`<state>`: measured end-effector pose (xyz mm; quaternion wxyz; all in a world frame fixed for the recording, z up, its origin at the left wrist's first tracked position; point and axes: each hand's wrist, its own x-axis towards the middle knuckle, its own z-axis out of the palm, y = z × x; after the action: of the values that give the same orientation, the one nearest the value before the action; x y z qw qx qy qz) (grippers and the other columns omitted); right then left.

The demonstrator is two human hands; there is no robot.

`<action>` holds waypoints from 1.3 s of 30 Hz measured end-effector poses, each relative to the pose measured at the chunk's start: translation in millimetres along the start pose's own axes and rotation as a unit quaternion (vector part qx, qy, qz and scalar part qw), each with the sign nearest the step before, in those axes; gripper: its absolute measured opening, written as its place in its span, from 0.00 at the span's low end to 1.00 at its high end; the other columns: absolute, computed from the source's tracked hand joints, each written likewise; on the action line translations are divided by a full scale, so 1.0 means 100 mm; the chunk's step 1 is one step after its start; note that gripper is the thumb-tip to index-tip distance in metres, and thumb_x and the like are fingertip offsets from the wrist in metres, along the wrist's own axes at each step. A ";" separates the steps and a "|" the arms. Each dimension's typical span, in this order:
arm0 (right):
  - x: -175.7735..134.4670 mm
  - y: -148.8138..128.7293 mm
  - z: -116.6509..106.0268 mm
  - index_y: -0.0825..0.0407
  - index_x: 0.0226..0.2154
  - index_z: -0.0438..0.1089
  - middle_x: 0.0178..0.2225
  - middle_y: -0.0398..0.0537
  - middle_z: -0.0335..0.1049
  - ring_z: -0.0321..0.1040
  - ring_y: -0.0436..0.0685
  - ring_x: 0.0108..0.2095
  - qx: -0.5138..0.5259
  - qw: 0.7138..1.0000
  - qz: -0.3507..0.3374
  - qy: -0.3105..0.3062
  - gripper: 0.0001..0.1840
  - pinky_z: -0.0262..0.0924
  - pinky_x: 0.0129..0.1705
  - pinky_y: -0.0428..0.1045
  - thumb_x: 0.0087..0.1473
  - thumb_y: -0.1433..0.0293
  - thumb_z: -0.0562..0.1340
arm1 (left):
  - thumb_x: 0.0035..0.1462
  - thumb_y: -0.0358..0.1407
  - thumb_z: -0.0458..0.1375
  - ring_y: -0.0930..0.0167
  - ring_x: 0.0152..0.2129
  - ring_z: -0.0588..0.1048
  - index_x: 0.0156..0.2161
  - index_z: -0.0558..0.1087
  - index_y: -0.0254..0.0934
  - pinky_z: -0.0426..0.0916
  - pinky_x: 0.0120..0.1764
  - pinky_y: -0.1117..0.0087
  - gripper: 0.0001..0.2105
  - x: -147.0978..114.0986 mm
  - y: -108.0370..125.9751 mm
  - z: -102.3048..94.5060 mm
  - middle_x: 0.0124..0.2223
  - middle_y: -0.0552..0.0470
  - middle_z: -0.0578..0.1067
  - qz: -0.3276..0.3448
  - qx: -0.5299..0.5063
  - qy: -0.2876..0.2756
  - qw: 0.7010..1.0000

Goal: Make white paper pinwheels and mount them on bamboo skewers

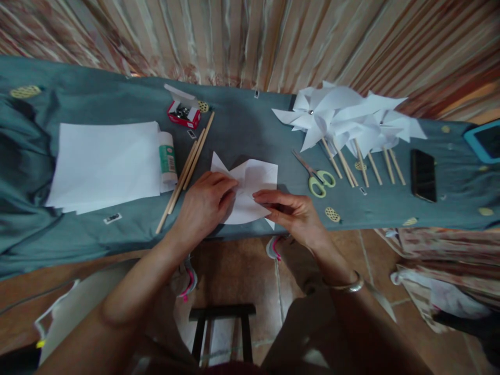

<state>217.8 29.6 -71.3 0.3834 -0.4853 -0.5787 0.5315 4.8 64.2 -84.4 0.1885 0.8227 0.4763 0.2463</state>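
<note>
A cut sheet of white paper (255, 177) lies in front of me, its corners partly raised and bent. My left hand (211, 198) closes its fingers on the paper near the middle, at the left side. At the lower right, my right hand (291, 211) pinches the paper's edge between thumb and fingers. Green-handled scissors (321, 182) rest to the right of the paper, blades pointing up and left. Several wooden sticks (189, 161) lie at a slant left of my left hand. What is under my left fingertips is hidden.
At left are a stack of white paper (105, 164) and a white-and-green glue tube (167, 159). Behind the sticks stands an opened red box (183, 114) of small metal pieces. Paper pinwheels (344, 117) on sticks lie right, beside a phone (424, 174) and a blue-edged device (482, 140).
</note>
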 end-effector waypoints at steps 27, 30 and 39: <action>0.06 0.01 0.09 0.48 0.29 0.73 0.43 0.47 0.75 0.71 0.57 0.46 -0.149 0.987 -0.058 0.025 0.08 0.63 0.51 0.54 0.57 0.66 0.61 | 0.60 0.31 0.50 0.64 0.39 0.74 0.43 0.76 0.36 0.70 0.44 0.62 0.12 0.02 0.03 -0.01 0.41 0.47 0.77 0.012 0.017 -0.003 1.000; 0.06 0.01 0.15 0.49 0.33 0.75 0.37 0.46 0.76 0.72 0.55 0.38 -0.151 0.987 -0.023 0.042 0.06 0.65 0.43 0.51 0.56 0.66 0.62 | 0.60 0.31 0.50 0.62 0.39 0.74 0.43 0.76 0.34 0.70 0.44 0.61 0.13 0.02 0.04 -0.01 0.41 0.45 0.77 0.014 0.023 -0.007 1.000; 0.06 0.06 0.24 0.47 0.43 0.72 0.33 0.43 0.76 0.72 0.53 0.33 -0.142 0.986 0.009 0.088 0.14 0.67 0.39 0.50 0.51 0.68 0.66 | 0.61 0.31 0.50 0.63 0.41 0.73 0.43 0.76 0.36 0.69 0.46 0.62 0.12 0.01 0.05 -0.01 0.42 0.46 0.77 0.006 0.021 -0.016 1.000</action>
<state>194.2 29.3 -80.6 0.3554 -0.5850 -0.6079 0.4024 8.2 62.8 -80.8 0.1771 0.8332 0.4734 0.2242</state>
